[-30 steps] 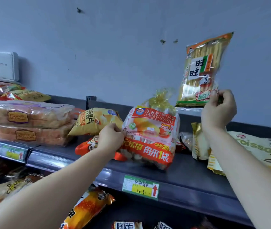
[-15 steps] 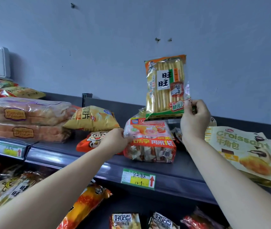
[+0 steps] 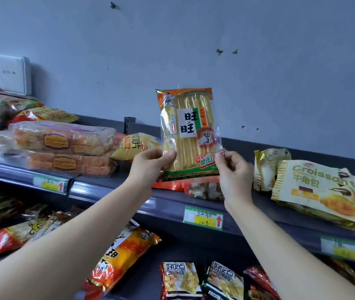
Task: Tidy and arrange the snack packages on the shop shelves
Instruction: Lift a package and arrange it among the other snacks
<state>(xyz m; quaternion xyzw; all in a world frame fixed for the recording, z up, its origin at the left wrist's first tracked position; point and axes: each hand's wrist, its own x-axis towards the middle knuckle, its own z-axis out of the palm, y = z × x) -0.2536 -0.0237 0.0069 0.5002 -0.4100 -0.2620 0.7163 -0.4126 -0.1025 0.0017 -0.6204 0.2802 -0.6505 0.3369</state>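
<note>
The cracker pack (image 3: 185, 131) is pinched at its lower corners by the left hand (image 3: 150, 167) and right hand (image 3: 235, 176); stood unsupported on the shelf (image 3: 98, 186), it could topple.

We find the left forearm (image 3: 68, 241) and the right forearm (image 3: 284, 252) uncovered along all the length that shows (each leaves the picture at a lower corner, short of the elbow). Both are slim and smooth, and both narrow toward the wrist. The left hand (image 3: 148, 167) and the right hand (image 3: 235, 176) are bare as well, with slender fingers (image 3: 240, 158). On the left thumb (image 3: 170, 154) we can make out a short, plain nail; the other nails we cannot judge.
</note>
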